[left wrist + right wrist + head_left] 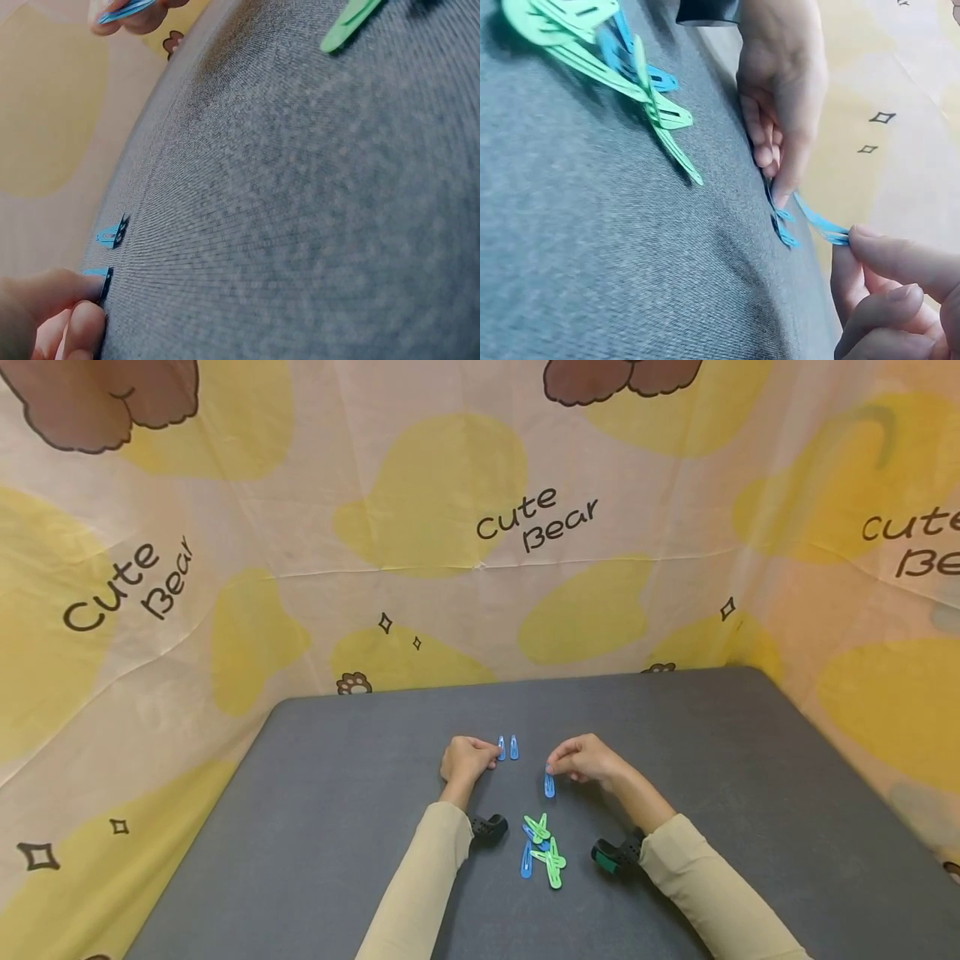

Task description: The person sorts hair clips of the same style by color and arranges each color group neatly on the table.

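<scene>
My right hand (590, 758) pinches a blue snap hair clip (550, 786) between thumb and finger, its free end pointing down toward me. On the far part of the table, my left hand (465, 760) has its fingertips on another blue hair clip (502, 745), which lies on the cloth. Just right of that one lies a second blue clip (513, 747), set parallel with a small gap. In the right wrist view the held clip (821, 221) is raised off the table, and the left hand (784, 105) reaches down to the two clips.
A loose pile of green hair clips (554, 868) and blue clips (527, 860) lies nearer to me, between my forearms. Each wrist wears a black camera band (489, 828). The grey table (337, 827) ends at a printed fabric backdrop (427, 510).
</scene>
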`<state>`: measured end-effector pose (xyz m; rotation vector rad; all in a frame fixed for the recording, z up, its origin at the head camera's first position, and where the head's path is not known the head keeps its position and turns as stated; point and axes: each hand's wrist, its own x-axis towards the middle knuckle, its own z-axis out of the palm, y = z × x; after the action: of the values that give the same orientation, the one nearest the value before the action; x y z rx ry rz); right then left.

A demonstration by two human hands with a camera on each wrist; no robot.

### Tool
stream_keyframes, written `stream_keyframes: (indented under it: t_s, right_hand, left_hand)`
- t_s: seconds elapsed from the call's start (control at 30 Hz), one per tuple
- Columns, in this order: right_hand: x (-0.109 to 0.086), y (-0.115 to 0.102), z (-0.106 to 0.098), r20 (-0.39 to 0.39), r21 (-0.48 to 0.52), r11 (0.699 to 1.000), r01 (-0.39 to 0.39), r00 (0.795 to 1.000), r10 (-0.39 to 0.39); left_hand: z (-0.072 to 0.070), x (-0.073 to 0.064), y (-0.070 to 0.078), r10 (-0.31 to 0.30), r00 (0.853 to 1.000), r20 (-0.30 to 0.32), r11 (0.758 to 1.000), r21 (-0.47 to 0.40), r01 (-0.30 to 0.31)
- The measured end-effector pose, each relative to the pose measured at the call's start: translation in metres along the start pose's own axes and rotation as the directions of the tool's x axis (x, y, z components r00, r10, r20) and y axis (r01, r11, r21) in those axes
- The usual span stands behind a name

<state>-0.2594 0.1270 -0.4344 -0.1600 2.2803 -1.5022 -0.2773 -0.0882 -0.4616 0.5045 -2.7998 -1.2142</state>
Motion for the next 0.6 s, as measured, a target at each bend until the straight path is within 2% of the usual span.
stream_keyframes:
  t_s: [0.37, 0.6]
  right_hand:
    - [0.019, -0.002, 0.003, -0.08, 0.06, 0.997, -0.045, 0.996, 0.049]
    - [0.029, 0.0, 0.003, -0.11, 0.065, 0.997, -0.031, 0.993, 0.038]
  left_hand:
    - [0.002, 0.001, -0.001, -0.001, 1.0, -0.013, 1.0, 0.005, 0.001]
    - [0.001, 0.0, 0.0, -0.001, 1.0, -0.008, 1.0, 0.003, 0.001]
